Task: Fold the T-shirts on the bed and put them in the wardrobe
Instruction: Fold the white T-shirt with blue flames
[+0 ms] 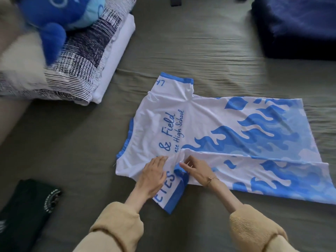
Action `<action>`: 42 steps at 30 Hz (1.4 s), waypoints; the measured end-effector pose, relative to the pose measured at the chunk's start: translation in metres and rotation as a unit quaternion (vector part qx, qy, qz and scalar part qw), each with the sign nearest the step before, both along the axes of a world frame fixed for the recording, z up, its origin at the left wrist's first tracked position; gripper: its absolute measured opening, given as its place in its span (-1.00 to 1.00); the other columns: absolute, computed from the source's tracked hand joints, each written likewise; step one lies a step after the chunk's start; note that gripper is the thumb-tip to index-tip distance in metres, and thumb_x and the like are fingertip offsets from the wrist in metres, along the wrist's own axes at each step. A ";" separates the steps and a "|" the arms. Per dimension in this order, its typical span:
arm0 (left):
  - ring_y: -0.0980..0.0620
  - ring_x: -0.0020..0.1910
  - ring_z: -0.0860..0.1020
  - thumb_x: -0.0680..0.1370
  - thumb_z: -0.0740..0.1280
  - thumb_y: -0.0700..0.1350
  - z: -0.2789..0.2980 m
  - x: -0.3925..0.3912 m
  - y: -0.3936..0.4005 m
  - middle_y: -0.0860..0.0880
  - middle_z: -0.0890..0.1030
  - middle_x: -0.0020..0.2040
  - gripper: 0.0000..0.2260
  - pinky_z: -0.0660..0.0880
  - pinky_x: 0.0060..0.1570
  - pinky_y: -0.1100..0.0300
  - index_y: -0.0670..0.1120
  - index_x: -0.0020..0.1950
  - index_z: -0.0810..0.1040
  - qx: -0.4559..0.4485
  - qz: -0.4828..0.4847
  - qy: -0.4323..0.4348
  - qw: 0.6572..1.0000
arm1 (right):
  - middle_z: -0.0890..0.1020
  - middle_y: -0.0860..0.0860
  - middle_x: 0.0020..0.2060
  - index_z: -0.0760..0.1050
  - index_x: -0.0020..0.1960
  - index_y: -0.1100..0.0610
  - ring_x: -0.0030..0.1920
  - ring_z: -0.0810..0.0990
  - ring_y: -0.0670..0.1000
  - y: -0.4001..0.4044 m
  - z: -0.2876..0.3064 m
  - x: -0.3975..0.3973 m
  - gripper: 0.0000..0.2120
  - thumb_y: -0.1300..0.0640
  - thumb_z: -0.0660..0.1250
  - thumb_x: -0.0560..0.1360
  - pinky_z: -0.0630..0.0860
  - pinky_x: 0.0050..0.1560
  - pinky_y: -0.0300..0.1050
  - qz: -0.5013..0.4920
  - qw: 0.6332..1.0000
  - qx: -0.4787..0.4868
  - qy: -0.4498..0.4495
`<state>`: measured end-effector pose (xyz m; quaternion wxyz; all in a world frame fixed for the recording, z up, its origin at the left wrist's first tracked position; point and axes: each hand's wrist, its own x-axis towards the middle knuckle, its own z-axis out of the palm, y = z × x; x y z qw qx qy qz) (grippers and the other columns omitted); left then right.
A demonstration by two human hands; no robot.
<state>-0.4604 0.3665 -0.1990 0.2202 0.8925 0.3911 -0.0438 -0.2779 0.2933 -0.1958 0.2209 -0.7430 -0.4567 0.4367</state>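
A white T-shirt [209, 128] with blue flames and blue lettering lies flat on the olive bed sheet [190, 57], collar to the left, hem to the right. Its near side is folded over toward the middle. My left hand [154, 176] lies flat with straight fingers on the near sleeve area by the fold. My right hand [195, 169] pinches the blue-trimmed near sleeve edge just beside it. A folded dark T-shirt [27, 210] with a round white print lies at the near left corner.
Two stacked pillows, one striped [78, 57] and one white [116, 57], lie at the far left with a blue plush toy [60, 17] on top. A dark blue blanket [298, 24] lies at the far right.
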 end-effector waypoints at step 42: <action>0.09 0.13 0.43 0.51 0.35 -0.02 -0.022 -0.015 0.112 0.06 0.49 0.11 -0.75 0.19 0.08 0.26 0.02 0.18 0.52 0.058 -0.031 -0.091 0.994 | 0.65 0.23 -0.27 0.26 0.21 0.11 -0.37 0.62 0.07 0.106 -0.007 -0.002 -0.57 0.42 0.30 0.45 0.62 -0.24 -0.13 -0.170 0.974 0.045 0.144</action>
